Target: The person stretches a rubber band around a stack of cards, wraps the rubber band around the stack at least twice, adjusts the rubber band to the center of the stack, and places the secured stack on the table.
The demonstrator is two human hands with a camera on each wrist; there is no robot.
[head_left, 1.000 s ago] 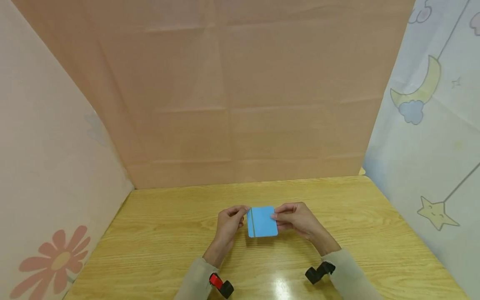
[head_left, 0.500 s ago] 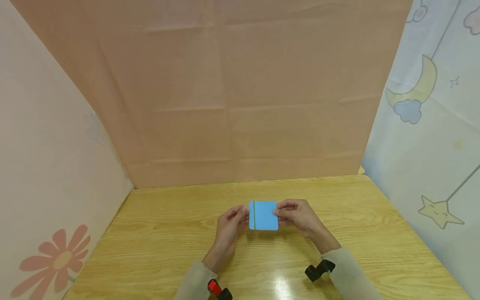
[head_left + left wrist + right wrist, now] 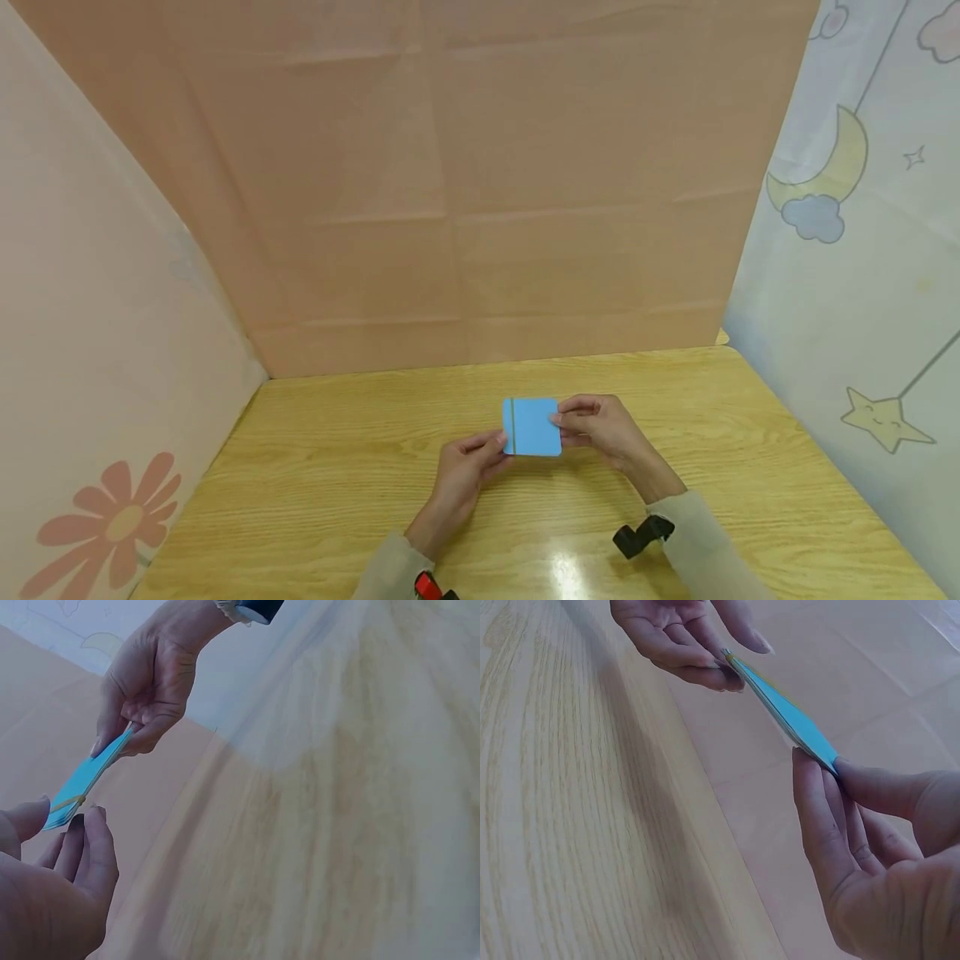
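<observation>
A thin stack of blue cards [image 3: 537,427] with rounded corners is held up over the table between both hands. Near its left edge runs a narrow yellowish band [image 3: 71,802], looking like a rubber band. My right hand [image 3: 603,429] pinches the right edge, thumb [image 3: 877,787] on the blue face and fingers behind. At the banded end, my left hand [image 3: 465,471] curls its fingers [image 3: 75,844] under the stack, thumb at the lower left edge. In the right wrist view a gap shows between that thumb [image 3: 742,626] and the stack. Layered edges show in the left wrist view.
The wood-grain table [image 3: 345,467] spreads under and around both hands. A tan sheet [image 3: 450,183] stands along its far edge. Patterned cloths hang on both sides, one with a flower [image 3: 123,523], one with a moon [image 3: 832,167]. Both wrists carry dark camera mounts [image 3: 641,537].
The card stack has moved up and slightly right in the head view, with the right hand. My left hand has shifted from its upper left corner down to the lower left edge.
</observation>
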